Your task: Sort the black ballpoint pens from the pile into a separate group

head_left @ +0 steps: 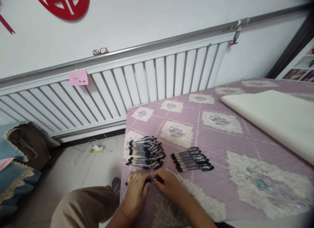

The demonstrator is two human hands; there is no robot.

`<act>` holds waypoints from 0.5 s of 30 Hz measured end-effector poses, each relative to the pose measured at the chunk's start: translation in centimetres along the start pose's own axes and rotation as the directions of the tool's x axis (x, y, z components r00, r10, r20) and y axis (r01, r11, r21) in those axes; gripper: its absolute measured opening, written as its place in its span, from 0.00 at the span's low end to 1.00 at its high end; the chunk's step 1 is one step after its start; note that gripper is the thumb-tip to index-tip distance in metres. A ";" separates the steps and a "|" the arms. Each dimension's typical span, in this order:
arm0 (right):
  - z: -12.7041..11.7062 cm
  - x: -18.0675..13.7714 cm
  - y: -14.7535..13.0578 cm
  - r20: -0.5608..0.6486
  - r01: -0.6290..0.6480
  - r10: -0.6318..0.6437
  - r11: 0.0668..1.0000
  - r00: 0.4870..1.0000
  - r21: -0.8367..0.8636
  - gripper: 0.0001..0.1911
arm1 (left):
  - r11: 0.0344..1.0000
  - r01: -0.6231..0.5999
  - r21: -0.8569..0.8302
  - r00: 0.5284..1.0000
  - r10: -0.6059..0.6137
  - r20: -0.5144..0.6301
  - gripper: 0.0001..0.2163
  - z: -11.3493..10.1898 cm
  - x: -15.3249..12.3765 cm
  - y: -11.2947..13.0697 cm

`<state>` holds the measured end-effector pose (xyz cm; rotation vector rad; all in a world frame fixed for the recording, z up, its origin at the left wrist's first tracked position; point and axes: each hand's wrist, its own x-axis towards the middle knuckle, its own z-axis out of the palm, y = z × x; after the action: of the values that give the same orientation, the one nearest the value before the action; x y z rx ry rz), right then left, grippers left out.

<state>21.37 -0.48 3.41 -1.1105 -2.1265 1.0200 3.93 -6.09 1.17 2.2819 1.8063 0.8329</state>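
Note:
My left hand point(137, 187) is closed around a black pen point(148, 180), whose bare pointed end faces right and whose dark back end shows past the hand on the left. My right hand point(168, 183) is closed right at that tip, fingers pinched together. What lies inside the right fingers is hidden. Just beyond my hands, a pile of capped pens point(146, 152) with clear barrels and black caps lies on the purple floral cover point(181, 115). To its right a smaller row of similar capped pens point(192, 160) lies side by side.
A white radiator point(152, 80) runs along the wall behind the cover, with glasses point(100, 51) on its pipe and a pink note point(78, 78). A cream folded sheet point(274, 113) lies at right. On the floor at left is a green-and-white item point(97, 148) with a cord.

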 end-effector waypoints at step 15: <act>-0.3 -0.3 -0.2 0.029 0.030 -0.030 0.999 0.999 -0.012 0.06 | 0.993 -0.032 0.110 0.999 0.028 0.044 0.08 -0.4 0.3 0.6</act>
<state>21.64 -0.65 3.76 -1.0730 -2.1687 1.0159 4.25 -6.07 1.87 2.3805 1.8486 0.6991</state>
